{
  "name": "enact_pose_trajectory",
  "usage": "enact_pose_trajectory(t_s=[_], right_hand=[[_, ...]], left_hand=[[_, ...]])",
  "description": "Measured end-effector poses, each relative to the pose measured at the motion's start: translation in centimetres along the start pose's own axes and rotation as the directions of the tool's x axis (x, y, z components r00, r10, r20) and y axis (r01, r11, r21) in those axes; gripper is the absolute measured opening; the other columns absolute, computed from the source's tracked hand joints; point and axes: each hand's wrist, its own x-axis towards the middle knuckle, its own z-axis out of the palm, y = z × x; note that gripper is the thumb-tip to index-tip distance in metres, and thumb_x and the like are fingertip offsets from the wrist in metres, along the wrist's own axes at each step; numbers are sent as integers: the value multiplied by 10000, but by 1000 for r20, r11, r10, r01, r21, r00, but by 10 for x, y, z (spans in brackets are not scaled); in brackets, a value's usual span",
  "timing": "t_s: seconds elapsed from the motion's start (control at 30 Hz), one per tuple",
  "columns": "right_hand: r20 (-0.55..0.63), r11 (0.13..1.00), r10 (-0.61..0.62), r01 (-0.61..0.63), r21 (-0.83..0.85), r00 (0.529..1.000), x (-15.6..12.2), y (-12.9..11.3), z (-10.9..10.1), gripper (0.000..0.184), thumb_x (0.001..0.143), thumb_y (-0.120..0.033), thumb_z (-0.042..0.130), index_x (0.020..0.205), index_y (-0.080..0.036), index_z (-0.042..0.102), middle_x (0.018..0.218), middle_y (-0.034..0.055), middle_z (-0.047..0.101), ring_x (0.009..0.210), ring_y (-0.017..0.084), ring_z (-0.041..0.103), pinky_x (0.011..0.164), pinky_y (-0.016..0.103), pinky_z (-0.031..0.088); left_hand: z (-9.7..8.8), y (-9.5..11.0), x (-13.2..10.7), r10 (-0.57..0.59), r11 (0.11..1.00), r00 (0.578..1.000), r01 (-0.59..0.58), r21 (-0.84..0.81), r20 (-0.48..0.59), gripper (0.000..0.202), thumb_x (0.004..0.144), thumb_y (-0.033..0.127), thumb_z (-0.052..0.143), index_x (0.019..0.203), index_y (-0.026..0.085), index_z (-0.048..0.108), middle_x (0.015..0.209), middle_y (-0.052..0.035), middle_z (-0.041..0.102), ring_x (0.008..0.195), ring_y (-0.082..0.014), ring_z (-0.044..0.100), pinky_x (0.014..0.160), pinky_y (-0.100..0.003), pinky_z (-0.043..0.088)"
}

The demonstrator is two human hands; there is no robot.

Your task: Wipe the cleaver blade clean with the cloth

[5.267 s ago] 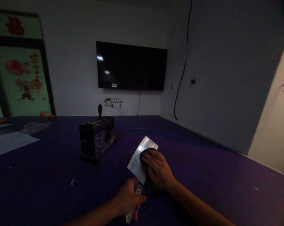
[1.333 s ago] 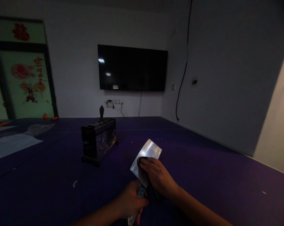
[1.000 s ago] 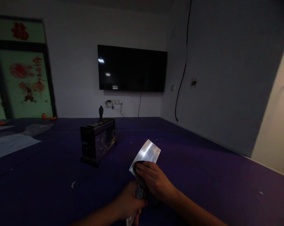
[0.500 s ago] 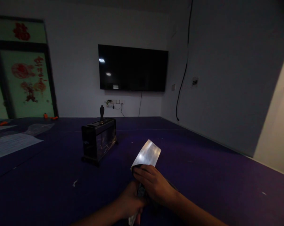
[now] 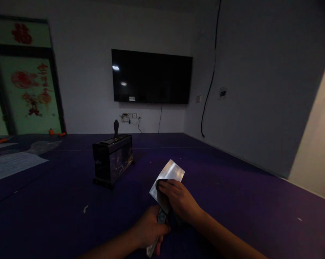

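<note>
Gripping cleaver handle (image 5: 161, 217), L hand (image 5: 151, 228) fingers curled round, R hand (image 5: 182, 201) holding dark cloth (image 5: 158, 184), prob., against blade (image 5: 171, 170)

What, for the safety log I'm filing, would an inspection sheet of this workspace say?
Surface: purple tabletop, small white scraps scattered about.
Job's things: tilted metal blade, patterned handle, dark cloth on the blade.
Clutter: paper sheet, clear plastic, orange items at left; black stand farther back.
Grip: left hand closed around the patterned handle; right hand holds the cloth to the blade.
Cables: dark cable hanging down the right wall; thinner cables below the wall screen.
Surroundings: dim room, dark wall screen, glass door with red decorations.
</note>
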Motion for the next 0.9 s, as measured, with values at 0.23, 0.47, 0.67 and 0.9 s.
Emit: enact_pose_trajectory(t_s=[0.23,0.47,0.67,0.9], right_hand=[[-12,1000,-12,12,5,1000,0,-3,0,373,819,-53,303,1095,-90,551,1129,107,571,1007,198,486,837,357,464],[54,996,-82,80,35,995,0,-12,-2,352,845,-99,329,1148,-101,508,1162,105,547,1048,212,453,848,361,454],[99,993,-113,111,30,989,0,-16,-2,355,850,-119,329,1164,-107,494,1187,101,526,1075,222,430,863,362,439],[132,996,-75,69,47,988,4,-14,-8,345,844,-109,350,1151,-136,505,1173,81,539,1050,191,453,873,336,433]], left_hand=[[1,-1,1,-18,1000,1000,18,0,-3,239,605,69,467,818,170,423,369,105,435,258,-95,407,292,-168,315],[4,2,3,29,1000,999,-29,3,-29,201,591,53,467,765,151,446,376,102,420,262,-88,415,299,-169,308],[6,11,2,48,999,999,-48,-9,-26,263,578,52,488,828,134,469,360,114,389,250,-77,378,296,-168,290],[6,6,2,29,1000,999,-29,10,-19,247,594,97,508,831,146,459,373,112,396,253,-88,400,290,-176,312]])
